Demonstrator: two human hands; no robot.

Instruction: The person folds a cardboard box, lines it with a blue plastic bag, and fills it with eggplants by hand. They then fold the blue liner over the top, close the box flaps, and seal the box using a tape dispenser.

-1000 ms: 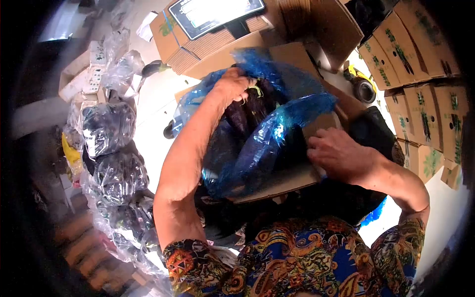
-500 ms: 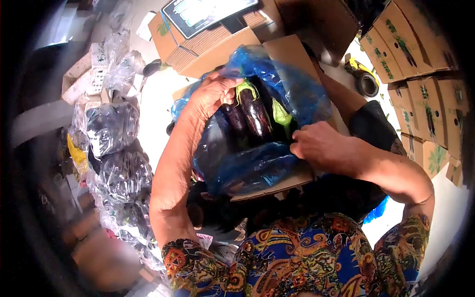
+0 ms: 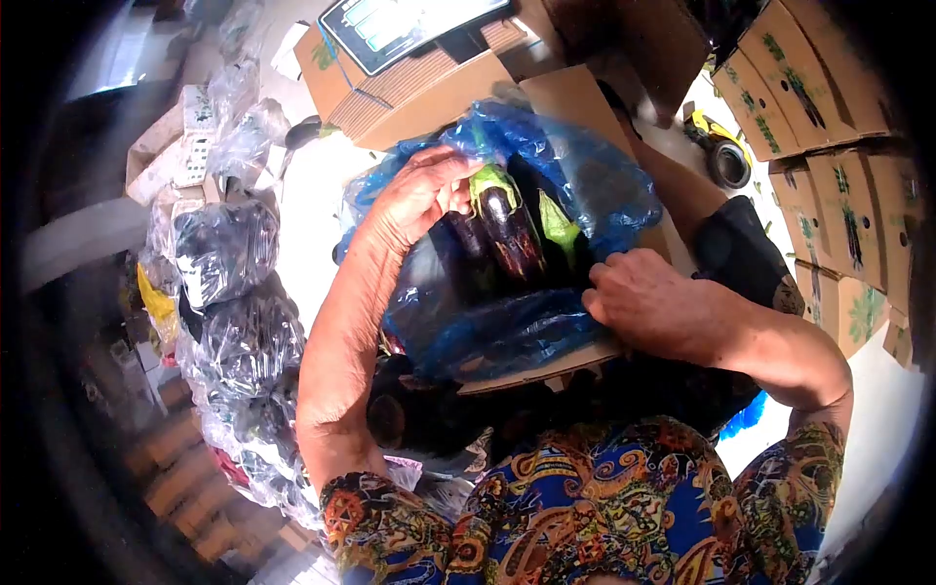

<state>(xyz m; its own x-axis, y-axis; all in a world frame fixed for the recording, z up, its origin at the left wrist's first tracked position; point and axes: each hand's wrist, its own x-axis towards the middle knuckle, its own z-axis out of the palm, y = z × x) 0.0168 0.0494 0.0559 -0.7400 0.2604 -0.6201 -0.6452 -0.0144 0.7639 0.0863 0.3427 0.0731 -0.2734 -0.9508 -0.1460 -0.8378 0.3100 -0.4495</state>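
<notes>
Several dark, glossy eggplants lie in a blue plastic bag [image 3: 604, 190] that lines an open cardboard box [image 3: 536, 373]. My left hand [image 3: 429, 190] is closed at the green stem end of the middle eggplant [image 3: 512, 232], its fingertips partly hidden behind the hand. Beside it on the right, another eggplant shows a pale green cap [image 3: 559, 229]. My right hand [image 3: 639, 297] is closed at the bag's right front edge, fingers curled, with a fold of plastic by the fingertips.
A scale with a lit display [image 3: 390, 29] stands beyond the box by folded cardboard [image 3: 419, 93]. Clear-wrapped dark bundles [image 3: 239, 249] line the left. Printed cartons [image 3: 814, 88] are stacked at right, near a yellow-and-black wheeled item [image 3: 726, 161].
The middle eggplant's cap has shifted slightly right and turned with my left hand beside it. My right hand stays at the bag's edge, a little further right. The view has shifted slightly.
</notes>
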